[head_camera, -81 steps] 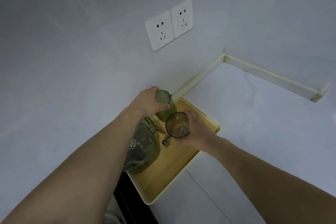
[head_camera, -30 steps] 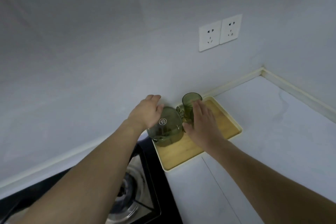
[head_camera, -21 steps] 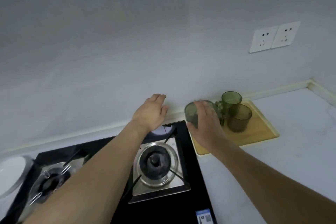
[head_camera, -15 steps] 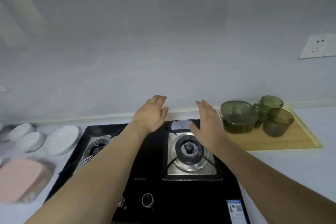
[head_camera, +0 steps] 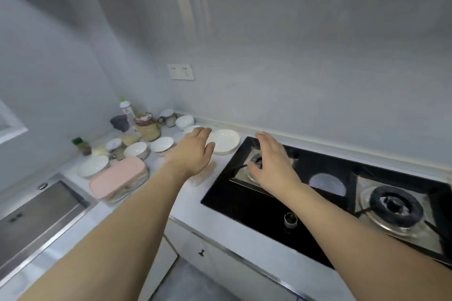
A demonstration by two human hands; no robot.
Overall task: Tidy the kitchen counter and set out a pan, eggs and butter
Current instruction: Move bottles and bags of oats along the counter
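My left hand (head_camera: 195, 151) hovers open, palm down, over the counter beside a white plate (head_camera: 223, 141), holding nothing. My right hand (head_camera: 271, 161) is open too, fingers straight, above the left burner (head_camera: 254, 164) of the black gas stove (head_camera: 318, 198). On the counter to the left lie several white bowls and plates, such as a bowl (head_camera: 161, 144) and a plate (head_camera: 93, 165). A pink lidded container (head_camera: 117, 177) lies in front of them. No pan, eggs or butter are in view.
A steel sink (head_camera: 31, 217) is at the lower left. Jars and a white bottle (head_camera: 127, 111) crowd the back corner, with a jar of grains (head_camera: 148, 127). The right burner (head_camera: 396, 205) and a stove knob (head_camera: 290, 219) are near my right arm.
My view has swung left from the wooden tray with green glass cups to the stove and the cluttered corner. Both hands let go of the cups and travelled left, open and holding nothing.
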